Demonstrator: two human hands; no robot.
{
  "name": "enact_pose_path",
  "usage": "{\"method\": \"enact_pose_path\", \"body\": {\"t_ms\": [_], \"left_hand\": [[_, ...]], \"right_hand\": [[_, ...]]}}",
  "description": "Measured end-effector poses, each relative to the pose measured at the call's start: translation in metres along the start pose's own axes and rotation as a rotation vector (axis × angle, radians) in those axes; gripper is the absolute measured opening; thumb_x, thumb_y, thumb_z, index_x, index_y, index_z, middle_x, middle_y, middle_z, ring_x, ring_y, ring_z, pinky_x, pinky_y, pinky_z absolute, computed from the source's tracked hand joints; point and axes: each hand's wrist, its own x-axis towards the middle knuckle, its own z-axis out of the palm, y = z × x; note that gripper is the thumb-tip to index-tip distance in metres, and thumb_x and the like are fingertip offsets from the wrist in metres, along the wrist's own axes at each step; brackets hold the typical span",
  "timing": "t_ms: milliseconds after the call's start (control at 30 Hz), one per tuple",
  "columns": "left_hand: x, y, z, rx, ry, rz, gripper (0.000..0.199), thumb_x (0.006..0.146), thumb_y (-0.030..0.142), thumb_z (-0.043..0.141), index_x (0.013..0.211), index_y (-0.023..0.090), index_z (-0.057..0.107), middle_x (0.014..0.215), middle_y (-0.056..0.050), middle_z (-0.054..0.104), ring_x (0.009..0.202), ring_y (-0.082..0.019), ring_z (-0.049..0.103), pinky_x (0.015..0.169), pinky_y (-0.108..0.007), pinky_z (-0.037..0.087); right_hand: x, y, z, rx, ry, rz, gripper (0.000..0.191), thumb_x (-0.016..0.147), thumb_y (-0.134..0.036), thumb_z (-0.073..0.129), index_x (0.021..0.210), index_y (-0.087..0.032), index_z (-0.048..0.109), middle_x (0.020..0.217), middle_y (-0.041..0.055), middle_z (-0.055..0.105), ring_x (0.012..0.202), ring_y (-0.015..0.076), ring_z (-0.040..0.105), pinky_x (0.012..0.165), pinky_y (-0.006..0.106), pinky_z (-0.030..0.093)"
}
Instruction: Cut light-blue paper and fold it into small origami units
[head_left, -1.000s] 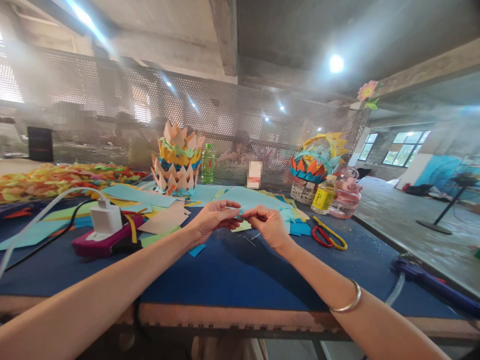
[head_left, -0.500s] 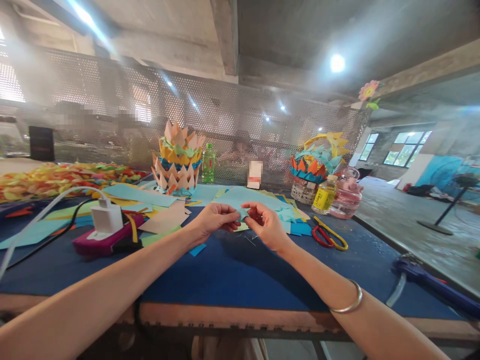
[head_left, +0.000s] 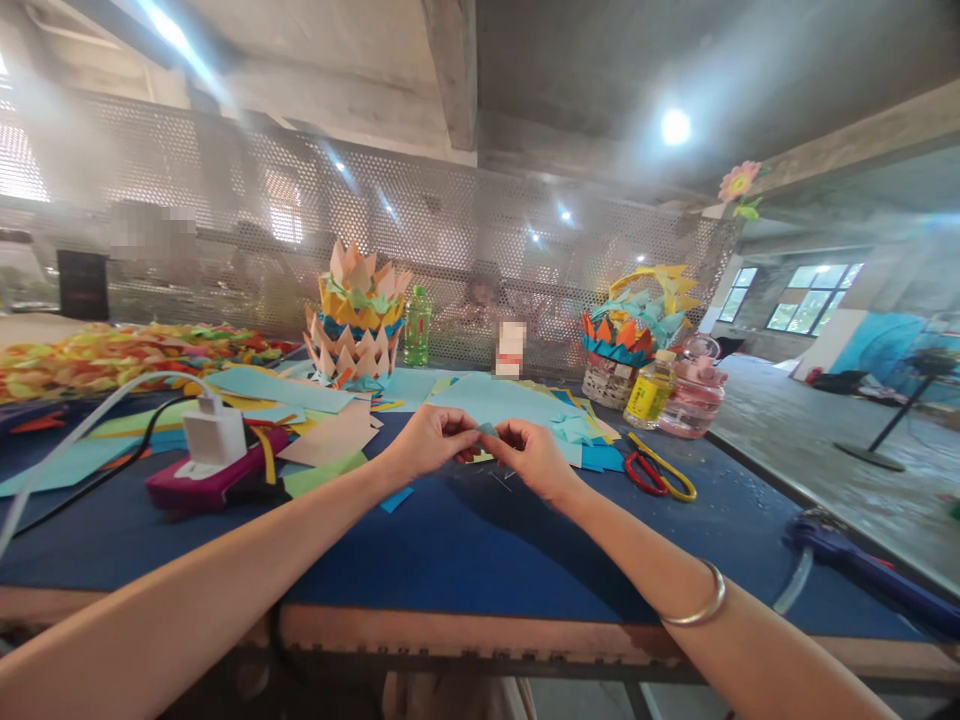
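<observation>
Pinching small light-blue paper piece (head_left: 487,430) with both hands, fingertips to fingertips, up off the blue tabletop (head_left: 480,570). With left hand (head_left: 433,440): gripping left end of the piece, thumb pressed against bent fingers. With right hand (head_left: 534,455): gripping right end, thumb and forefinger together, close to touching the left-hand fingertips. Location of piece: in the narrow gap between hands, right of the left one, left of the right one. Mostly covered by fingers; can't tell exact fold shape.

Directly past the hands: large light-blue sheet (head_left: 491,395), flat. On its right part, near the right hand: folded light-blue pieces (head_left: 571,428). Just below the hands in view: thin needle-like bits (head_left: 501,482), too small to identify. Left of those, below left wrist: blue scrap (head_left: 396,500).

Further right of right hand: scissors (head_left: 660,470) with red and yellow handles, lying on table. Behind scissors: yellow-labelled bottle (head_left: 646,395) beside pink jug (head_left: 694,395). At far right edge: blue glue gun (head_left: 847,560). Left of left forearm: purple power strip (head_left: 176,492) with white charger (head_left: 214,440) plugged in. Behind left hand: tiered paper basket (head_left: 352,340), upright, beside green bottle (head_left: 417,330).
</observation>
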Motion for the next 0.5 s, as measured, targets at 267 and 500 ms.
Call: {"method": "enact_pose_path", "body": {"t_ms": [267, 500], "left_hand": [[-0.0045, 0.0081, -0.0009, -0.147, -0.055, -0.125, 0.026, 0.063, 0.035, 0.07, 0.066, 0.011, 0.061, 0.058, -0.003, 0.065, 0.051, -0.011, 0.058, 0.054, -0.023, 0.046], [-0.0041, 0.0075, -0.0028, -0.134, -0.023, -0.189, 0.033, 0.062, 0.041, 0.071, 0.073, 0.011, 0.062, 0.063, -0.004, 0.066, 0.054, -0.011, 0.06, 0.059, -0.025, 0.048]], "right_hand": [[0.0004, -0.0071, -0.0005, 0.086, -0.016, -0.022, 0.034, 0.066, -0.047, 0.063, 0.063, -0.015, 0.055, 0.055, -0.0038, 0.047, 0.051, 0.0077, 0.038, 0.05, 0.021, 0.031], [0.0012, -0.0001, -0.0027, 0.016, 0.009, -0.03, 0.031, 0.072, -0.043, 0.059, 0.061, -0.014, 0.053, 0.053, -0.0037, 0.046, 0.051, 0.0078, 0.039, 0.049, 0.021, 0.032]]}}
